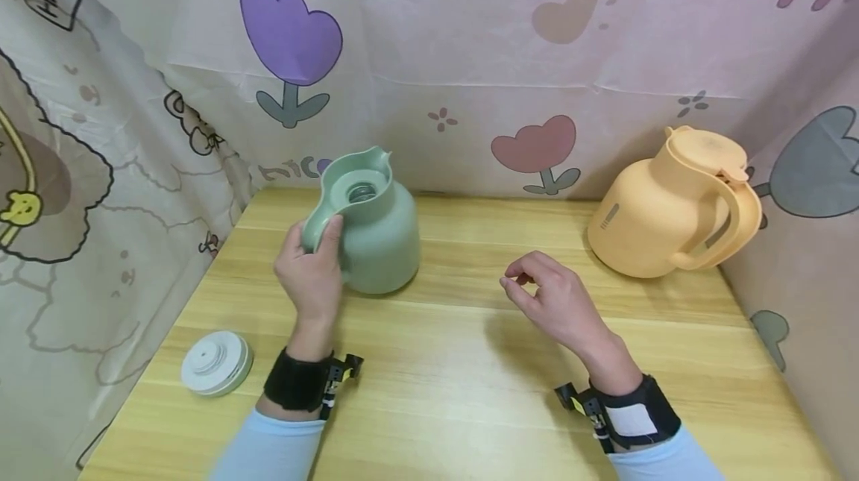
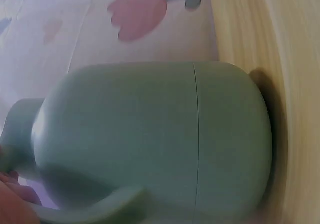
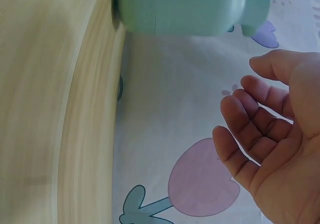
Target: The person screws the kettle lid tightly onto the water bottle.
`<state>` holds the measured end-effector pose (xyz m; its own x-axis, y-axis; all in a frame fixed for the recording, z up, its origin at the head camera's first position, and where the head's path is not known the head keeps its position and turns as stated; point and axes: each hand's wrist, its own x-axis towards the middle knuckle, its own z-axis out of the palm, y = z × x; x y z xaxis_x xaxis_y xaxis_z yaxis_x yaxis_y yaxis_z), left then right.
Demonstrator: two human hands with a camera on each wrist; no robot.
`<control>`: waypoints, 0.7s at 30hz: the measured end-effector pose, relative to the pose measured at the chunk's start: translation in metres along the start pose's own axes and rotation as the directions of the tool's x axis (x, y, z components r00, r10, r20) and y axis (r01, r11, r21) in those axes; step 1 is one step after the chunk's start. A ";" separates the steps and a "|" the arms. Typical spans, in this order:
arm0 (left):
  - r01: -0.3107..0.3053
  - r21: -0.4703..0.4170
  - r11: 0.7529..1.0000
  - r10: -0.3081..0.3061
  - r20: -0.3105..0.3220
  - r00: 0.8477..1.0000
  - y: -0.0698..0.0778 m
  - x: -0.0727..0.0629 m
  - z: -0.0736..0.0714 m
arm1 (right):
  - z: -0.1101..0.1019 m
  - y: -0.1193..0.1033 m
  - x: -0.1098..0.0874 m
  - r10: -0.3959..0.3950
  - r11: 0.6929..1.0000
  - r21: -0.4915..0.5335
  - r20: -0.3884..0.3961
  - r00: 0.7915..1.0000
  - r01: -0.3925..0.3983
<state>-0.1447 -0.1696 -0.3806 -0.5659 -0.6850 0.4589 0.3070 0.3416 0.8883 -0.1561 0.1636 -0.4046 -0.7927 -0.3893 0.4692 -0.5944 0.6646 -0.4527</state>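
Observation:
A green thermos jug (image 1: 381, 242) stands at the back left of the wooden table, its mouth uncovered. My left hand (image 1: 311, 265) grips the jug's handle, thumb on top. In the left wrist view the green body (image 2: 130, 134) fills most of the picture, and only part of the hand (image 2: 15, 201) shows. Off to the jug's right, my right hand (image 1: 553, 302) hovers over the table with loosely curled fingers and holds nothing. The right wrist view shows that palm (image 3: 280, 129) bare. A round white lid (image 1: 216, 363) lies at the left, near my left forearm.
A yellow thermos jug (image 1: 661, 212) with its lid on stands at the back right, handle facing right. Printed curtains (image 1: 429, 41) hang behind the table (image 1: 443, 391) and along both its sides.

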 end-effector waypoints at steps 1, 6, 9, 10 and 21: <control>-0.009 -0.007 1.000 0.009 0.009 1.000 0.001 -0.004 0.004 | 0.000 0.000 0.000 0.003 1.000 0.001 0.004 1.000 -0.003; -0.006 -0.055 0.998 0.009 0.050 0.999 0.007 -0.022 0.023 | 0.000 0.001 0.000 0.015 1.000 -0.003 0.012 1.000 -0.015; -0.005 -0.084 0.996 0.010 0.071 0.997 0.008 -0.028 0.031 | 0.002 0.001 0.000 0.013 1.000 0.002 0.012 1.000 -0.013; -0.007 -0.090 0.996 0.015 0.080 0.997 0.009 -0.030 0.033 | 0.002 0.000 0.000 0.011 1.000 0.003 0.013 1.000 -0.011; 0.018 -0.087 0.996 0.004 0.239 0.971 0.020 -0.041 0.047 | 0.002 -0.001 0.000 0.003 1.000 0.008 0.014 1.000 -0.003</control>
<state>-0.1514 -0.1046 -0.3804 -0.7312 -0.5101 0.4529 0.3626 0.2717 0.8914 -0.1560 0.1622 -0.4056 -0.7960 -0.3963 0.4575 -0.5932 0.6609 -0.4597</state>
